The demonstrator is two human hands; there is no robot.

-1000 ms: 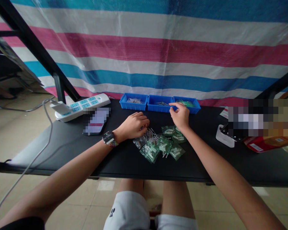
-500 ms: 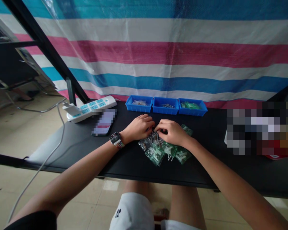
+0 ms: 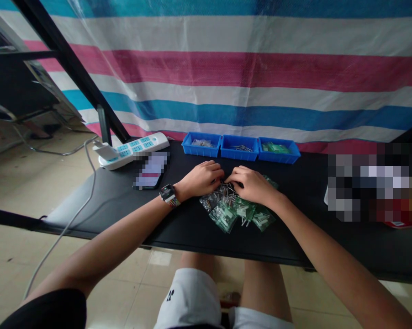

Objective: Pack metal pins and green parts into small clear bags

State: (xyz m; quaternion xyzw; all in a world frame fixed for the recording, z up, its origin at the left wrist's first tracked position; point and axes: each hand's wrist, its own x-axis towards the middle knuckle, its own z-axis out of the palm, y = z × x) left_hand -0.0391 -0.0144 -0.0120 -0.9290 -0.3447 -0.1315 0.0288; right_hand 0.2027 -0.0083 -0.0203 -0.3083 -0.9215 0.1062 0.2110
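My left hand (image 3: 202,178), with a watch (image 3: 166,193) on its wrist, rests at the far left edge of a pile of small parts. Its fingers are curled inward, and whatever they hold is hidden. Across a narrow gap, my right hand (image 3: 251,183) bends over the same pile, thumb and fingers pinched together on something too small to name. Below the hands lie loose metal screws or pins (image 3: 230,199). Around them are green plastic bags (image 3: 224,216) with white pieces inside, and a clear bag (image 3: 208,201) of small parts.
Three blue bins stand in a row behind the hands: one with pale packets (image 3: 201,153), one with metal pieces (image 3: 240,156), one with green bags (image 3: 279,159). A phone (image 3: 153,170) and a power strip (image 3: 137,148) lie left. Blurred items (image 3: 370,183) occupy the right.
The view has shifted slightly. Both hands stay at the pile with curled fingers, and the bags and bins keep their places.
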